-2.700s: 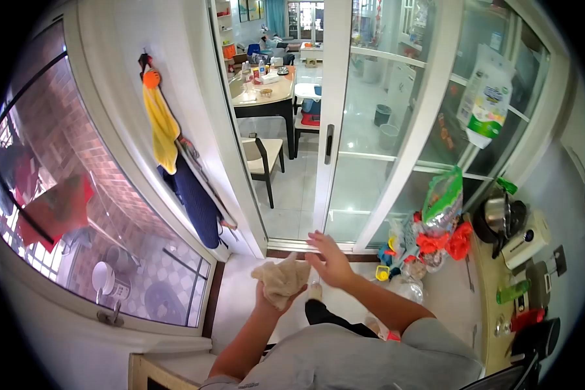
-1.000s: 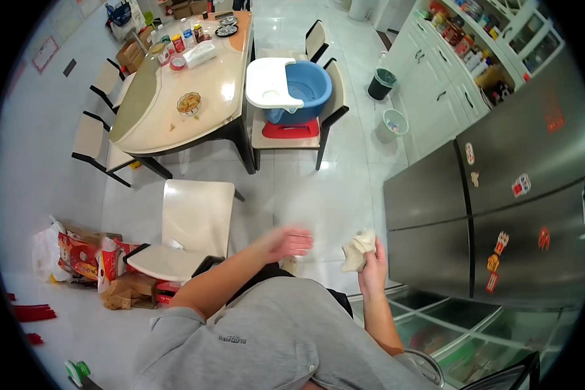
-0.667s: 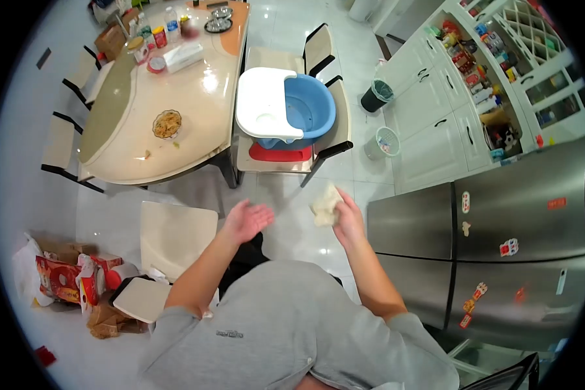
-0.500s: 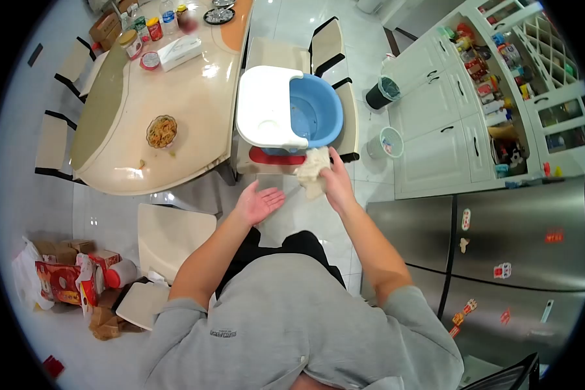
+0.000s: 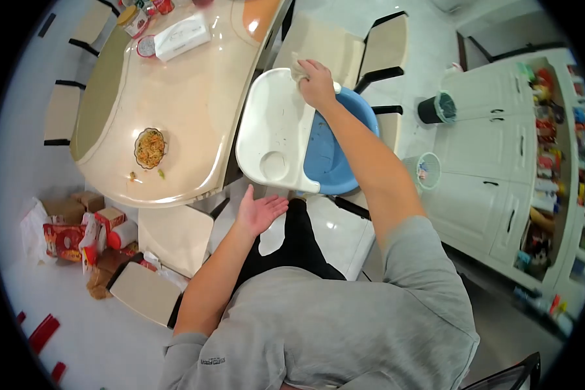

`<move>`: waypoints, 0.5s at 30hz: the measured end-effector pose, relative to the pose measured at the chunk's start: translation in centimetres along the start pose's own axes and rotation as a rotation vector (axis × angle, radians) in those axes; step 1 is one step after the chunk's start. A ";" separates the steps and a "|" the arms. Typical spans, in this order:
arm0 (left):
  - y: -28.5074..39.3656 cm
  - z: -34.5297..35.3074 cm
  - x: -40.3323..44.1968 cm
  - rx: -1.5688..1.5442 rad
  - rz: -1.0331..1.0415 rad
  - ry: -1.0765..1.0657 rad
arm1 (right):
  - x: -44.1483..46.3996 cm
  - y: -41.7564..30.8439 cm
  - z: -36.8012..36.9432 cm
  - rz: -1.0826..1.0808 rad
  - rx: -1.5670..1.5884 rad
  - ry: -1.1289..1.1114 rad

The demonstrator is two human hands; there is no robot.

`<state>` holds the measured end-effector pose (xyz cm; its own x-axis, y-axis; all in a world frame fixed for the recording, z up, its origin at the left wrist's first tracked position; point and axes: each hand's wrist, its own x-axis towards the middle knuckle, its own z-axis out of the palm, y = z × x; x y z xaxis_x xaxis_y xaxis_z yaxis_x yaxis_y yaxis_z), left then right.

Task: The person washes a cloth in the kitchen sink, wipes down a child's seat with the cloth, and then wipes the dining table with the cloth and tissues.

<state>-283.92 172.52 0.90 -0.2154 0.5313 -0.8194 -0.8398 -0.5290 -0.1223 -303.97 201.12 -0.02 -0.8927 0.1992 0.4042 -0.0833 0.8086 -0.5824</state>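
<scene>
My right hand (image 5: 318, 83) grips a pale cloth (image 5: 299, 67) over the far edge of a white tray (image 5: 273, 133). Small dark crumbs lie on the tray, which has a round recess near its front. Beneath and right of the tray is a blue basin (image 5: 331, 156) on a chair. My left hand (image 5: 261, 211) is held palm up, fingers spread and holding nothing, just short of the tray's near edge.
A table (image 5: 195, 117) at the left bears a bowl of food (image 5: 151, 148), a tissue pack (image 5: 182, 37) and jars. One chair (image 5: 175, 237) stands at its near end. Bags and boxes (image 5: 65, 240) lie lower left; bins (image 5: 437, 108) and white cabinets (image 5: 481, 149) are at the right.
I have come from the doorway to the table and tray. The cloth, earlier in my left hand, is now in my right hand, which has reached forward over the tray's far edge.
</scene>
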 end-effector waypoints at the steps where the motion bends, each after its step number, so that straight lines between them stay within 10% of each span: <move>1: -0.2 0.6 0.7 -0.023 -0.007 0.022 | -0.1 0.7 1.4 -0.022 -0.045 -0.062; 13: -0.1 1.5 4.0 -0.047 0.025 -0.124 | -15.5 -6.7 1.7 -0.137 0.169 -0.355; 15: -0.3 1.3 4.0 -0.056 0.050 -0.126 | -15.3 -7.2 0.7 0.220 0.674 -0.397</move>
<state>-285.20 175.64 -1.59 -0.3200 0.5804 -0.7488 -0.7980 -0.5912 -0.1172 -290.07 191.83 -2.48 -0.9997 0.0014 0.0243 -0.0233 0.2417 -0.9701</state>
